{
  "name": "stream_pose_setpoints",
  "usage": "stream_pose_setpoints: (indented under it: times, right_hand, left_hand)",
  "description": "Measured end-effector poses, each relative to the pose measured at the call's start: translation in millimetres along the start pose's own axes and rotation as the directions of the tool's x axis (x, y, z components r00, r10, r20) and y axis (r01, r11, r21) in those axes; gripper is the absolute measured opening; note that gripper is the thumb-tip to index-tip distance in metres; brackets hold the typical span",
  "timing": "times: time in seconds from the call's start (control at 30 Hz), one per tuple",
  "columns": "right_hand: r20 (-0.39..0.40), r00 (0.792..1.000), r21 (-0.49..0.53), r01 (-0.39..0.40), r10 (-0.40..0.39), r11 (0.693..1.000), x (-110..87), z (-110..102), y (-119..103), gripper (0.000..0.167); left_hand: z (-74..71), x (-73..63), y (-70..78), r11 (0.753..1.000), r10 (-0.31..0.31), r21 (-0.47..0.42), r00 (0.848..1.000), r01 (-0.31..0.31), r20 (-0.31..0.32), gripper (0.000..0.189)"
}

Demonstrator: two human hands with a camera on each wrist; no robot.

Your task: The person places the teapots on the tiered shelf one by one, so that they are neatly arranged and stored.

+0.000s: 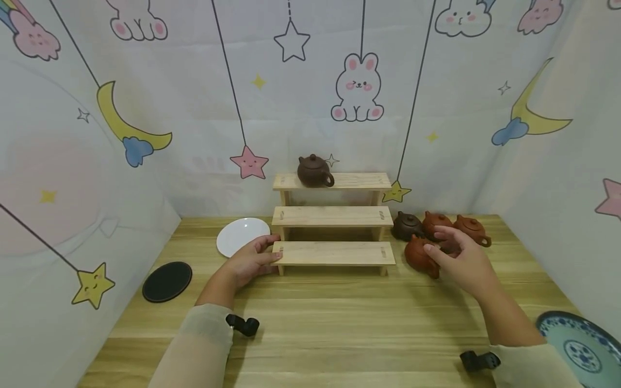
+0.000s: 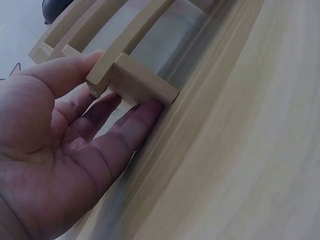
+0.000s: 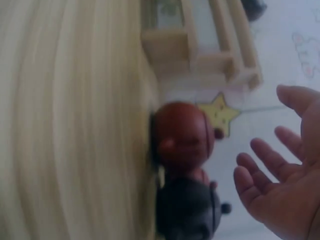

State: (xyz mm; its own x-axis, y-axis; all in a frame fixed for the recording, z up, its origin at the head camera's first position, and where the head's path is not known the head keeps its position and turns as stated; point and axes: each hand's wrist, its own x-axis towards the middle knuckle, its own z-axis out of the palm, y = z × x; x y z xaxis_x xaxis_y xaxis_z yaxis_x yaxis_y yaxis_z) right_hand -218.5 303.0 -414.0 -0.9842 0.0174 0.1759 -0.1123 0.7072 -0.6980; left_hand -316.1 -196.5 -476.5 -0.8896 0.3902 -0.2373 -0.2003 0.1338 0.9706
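My left hand (image 1: 249, 262) grips the left end of the bottom step of a three-tier wooden display stand (image 1: 335, 253). In the left wrist view its thumb lies on the board's end, and the fingers (image 2: 135, 125) touch the leg below. My right hand (image 1: 463, 261) is at a reddish-brown teapot (image 1: 419, 256) right of the stand, thumb over its side in the head view. In the right wrist view the fingers (image 3: 270, 160) are spread, with a gap to the reddish teapot (image 3: 182, 135). A dark brown teapot (image 1: 312, 171) stands on the top step.
Behind the front teapot stand a dark teapot (image 1: 406, 226) and two reddish teapots, one (image 1: 470, 229) farther right. A white plate (image 1: 242, 234) and a black round mat (image 1: 167, 281) lie left. A blue patterned plate (image 1: 579, 350) is front right. A printed cloth (image 1: 315, 118) hangs behind the table.
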Motion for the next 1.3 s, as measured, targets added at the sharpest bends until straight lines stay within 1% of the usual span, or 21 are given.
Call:
stream_pose_setpoints:
  times: [0.13,0.23,0.37,0.43,0.53,0.6,0.73,0.83,0.93,1.1,1.3]
  right_hand:
    - [-0.04,0.999,-0.046,-0.027,0.025,0.999,0.5,-11,22,0.074]
    - [-0.061,0.996,-0.054,-0.071,0.068,0.996,2.0,-17,37,0.078]
    - [-0.064,0.991,-0.05,-0.119,0.116,0.992,2.5,-22,51,0.081]
    - [-0.058,0.991,-0.043,-0.126,0.124,0.991,2.7,-22,55,0.082]
    - [-0.033,0.99,-0.063,-0.138,0.136,0.988,3.7,-23,58,0.086]
    - [0.001,0.987,-0.067,-0.158,0.158,0.985,4.6,-24,59,0.09]
    - [0.079,0.973,-0.082,-0.212,0.218,0.974,5.6,-25,65,0.098]
    - [0.112,0.964,-0.094,-0.23,0.24,0.969,5.8,-25,68,0.1]
    - [0.129,0.96,-0.109,-0.235,0.248,0.966,6.1,-25,70,0.099]
    - [0.15,0.96,-0.144,-0.217,0.238,0.966,6.5,-25,71,0.098]
    - [0.175,0.96,-0.133,-0.195,0.216,0.972,6.6,-23,75,0.099]
  left_hand:
    - [0.0,-0.2,-0.5,1.0,0.002,-0.002,1.0,-0.002,0.0,0.072]
    - [0.1,-1.2,-0.4,1.0,0.002,-0.003,1.0,-0.002,-0.005,0.072]
    - [0.5,-1.7,0.4,1.0,0.0,-0.007,1.0,0.0,-0.008,0.072]
    - [0.2,-1.8,1.3,1.0,0.001,-0.006,1.0,-0.001,-0.006,0.073]
    - [-0.5,-1.7,2.0,1.0,-0.002,-0.005,1.0,0.002,0.001,0.073]
    - [-1.6,-1.5,2.0,1.0,-0.003,-0.001,1.0,0.003,0.009,0.073]
    - [-2.6,-1.2,2.6,1.0,-0.003,0.003,1.0,0.003,0.02,0.074]
    - [-1.9,-1.9,3.8,1.0,-0.007,0.0,1.0,0.007,0.015,0.074]
    - [-1.3,-2.7,4.5,1.0,-0.008,-0.002,1.0,0.008,0.007,0.073]
    - [0.2,-3.2,4.3,1.0,-0.009,-0.006,1.0,0.009,-0.001,0.072]
    - [0.8,-3.2,1.8,1.0,-0.007,-0.01,1.0,0.007,-0.005,0.072]
